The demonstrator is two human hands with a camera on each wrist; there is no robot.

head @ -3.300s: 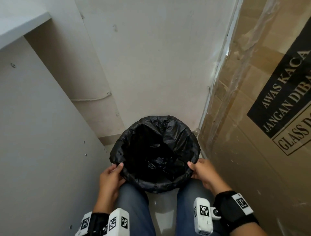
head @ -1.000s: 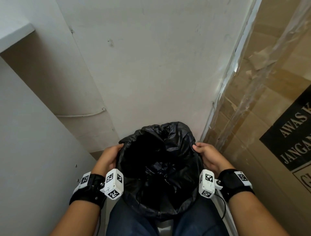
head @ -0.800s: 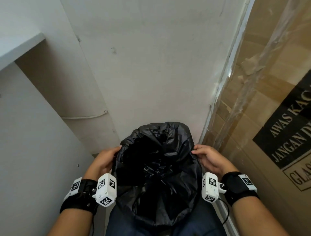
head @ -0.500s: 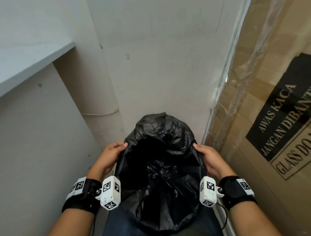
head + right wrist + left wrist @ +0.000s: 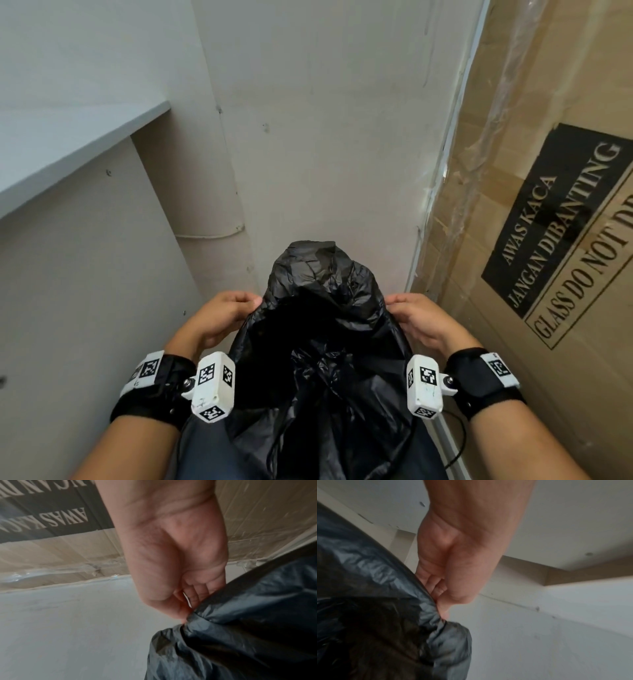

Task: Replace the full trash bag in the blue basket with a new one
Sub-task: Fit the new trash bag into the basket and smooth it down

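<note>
A black trash bag (image 5: 325,342) hangs open in front of me, its mouth stretched between my hands and its far edge peaked upward. My left hand (image 5: 222,318) pinches the bag's left rim; in the left wrist view the left hand (image 5: 443,588) has its fingers curled on the black plastic (image 5: 376,615). My right hand (image 5: 418,318) pinches the right rim, and the right wrist view shows the right hand (image 5: 185,595) with thumb and fingers closed on the bag (image 5: 240,628). Crumpled dark contents lie deep inside. The blue basket is hidden under the bag.
A tall cardboard box (image 5: 548,240) with a glass warning label stands close on the right. A white cabinet side (image 5: 85,291) and shelf (image 5: 68,137) close in on the left. The plain wall (image 5: 325,137) is straight ahead. My knees in dark trousers (image 5: 205,455) are below the bag.
Both hands have moved from the near rim to the sides and lifted the bag's mouth upward; the rim that lay folded over the basket now stands up as a peak.
</note>
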